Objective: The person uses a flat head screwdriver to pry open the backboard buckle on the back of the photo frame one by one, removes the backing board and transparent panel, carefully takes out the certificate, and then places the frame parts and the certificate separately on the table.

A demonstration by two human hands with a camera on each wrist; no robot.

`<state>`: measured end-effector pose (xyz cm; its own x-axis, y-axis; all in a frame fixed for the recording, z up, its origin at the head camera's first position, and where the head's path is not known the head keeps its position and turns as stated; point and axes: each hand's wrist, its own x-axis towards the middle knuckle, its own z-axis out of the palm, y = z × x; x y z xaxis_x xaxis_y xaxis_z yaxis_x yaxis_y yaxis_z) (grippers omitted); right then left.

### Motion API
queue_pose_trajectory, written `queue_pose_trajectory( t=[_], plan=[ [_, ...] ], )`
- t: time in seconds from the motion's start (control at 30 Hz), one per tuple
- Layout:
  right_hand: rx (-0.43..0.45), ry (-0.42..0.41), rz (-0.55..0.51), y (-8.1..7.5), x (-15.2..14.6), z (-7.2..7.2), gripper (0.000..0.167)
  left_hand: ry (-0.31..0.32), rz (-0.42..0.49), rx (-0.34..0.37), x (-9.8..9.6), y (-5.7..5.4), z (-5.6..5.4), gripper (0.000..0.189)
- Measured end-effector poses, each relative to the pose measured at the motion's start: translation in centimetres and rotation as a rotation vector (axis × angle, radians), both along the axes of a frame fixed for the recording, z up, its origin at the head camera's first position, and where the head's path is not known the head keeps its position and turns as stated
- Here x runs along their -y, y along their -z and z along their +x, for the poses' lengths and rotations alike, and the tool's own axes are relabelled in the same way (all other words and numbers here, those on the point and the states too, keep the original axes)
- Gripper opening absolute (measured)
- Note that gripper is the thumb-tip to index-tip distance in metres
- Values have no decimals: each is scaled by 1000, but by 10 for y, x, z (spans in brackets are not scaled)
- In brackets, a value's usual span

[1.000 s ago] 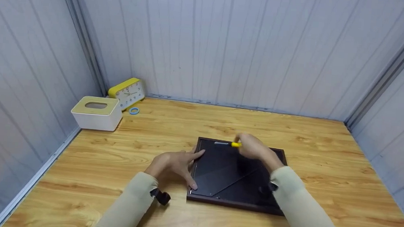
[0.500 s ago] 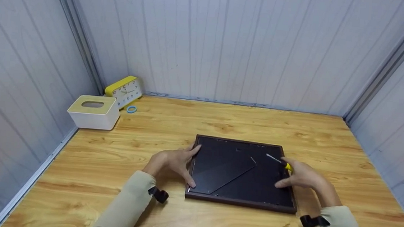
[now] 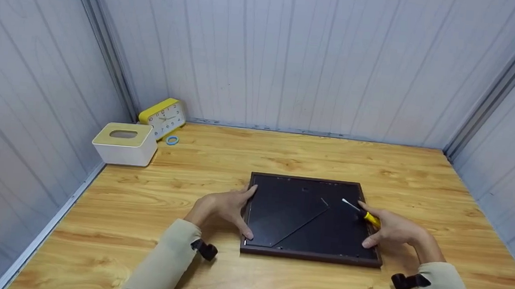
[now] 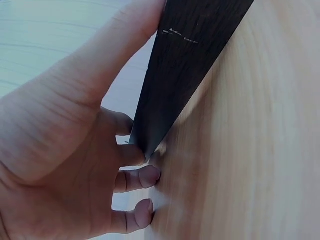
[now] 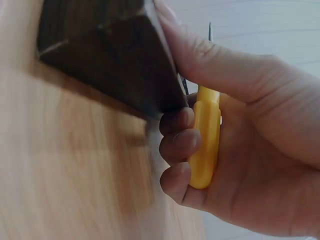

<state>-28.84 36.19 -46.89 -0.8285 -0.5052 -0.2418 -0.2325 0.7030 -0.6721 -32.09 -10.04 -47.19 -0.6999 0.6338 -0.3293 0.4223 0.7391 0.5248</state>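
Left hand (image 3: 225, 208): clamped on frame (image 3: 291, 211), left side;
Right hand (image 3: 395, 227): clamped on driver (image 3: 373, 219), thumb on frame;
Grip: we'd hold it level; driver tip off the back

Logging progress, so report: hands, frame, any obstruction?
Left hand spread at left side of black frame; right hand holds yellow screwdriver, touching right side. Frame back-side up. Nothing seen blocking; tissue box, clock apart.

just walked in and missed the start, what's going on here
Someone is handling a frame, its back facing up. The left hand is spread along its left edge. The right hand grips a yellow screwdriver while its thumb touches the right edge. The screwdriver's tip points over the back of the frame. A tissue box, clock and blue ring sit toward the far left of the table.
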Motion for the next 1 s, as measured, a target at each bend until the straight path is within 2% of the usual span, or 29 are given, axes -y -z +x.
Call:
queue_pose_trajectory(
  t=[0.1,0.3,0.37,0.47,0.53,0.63,0.7,0.8,0.9,1.0],
  plan=[
    [-33,18,-5,-1,0,-1,110,-30,-77,-13,-7,-6,6,144],
    [-181,118,20,-4,2,-1,79,-74,-344,-55,-25,-24,27,146],
    [-213,149,61,-8,5,1,73,-76,-364,-52,-26,-29,30,142],
    [-234,173,109,-14,15,8,68,-130,-277,-40,-18,-35,27,127],
    [-223,171,113,-17,26,15,67,-187,-209,-72,-9,-37,22,111],
    [-182,123,103,-18,50,28,74,-280,-114,-159,3,-34,11,84],
    [-178,69,121,-19,66,35,84,-296,-51,-210,7,-28,3,70],
    [-168,28,165,-17,82,41,97,-285,84,-227,10,-16,-6,52],
    [-170,46,221,-17,88,45,100,-298,197,-221,11,-7,-11,35],
    [-191,79,257,-19,86,47,95,-344,253,-230,10,-5,-13,27]
  ],
)
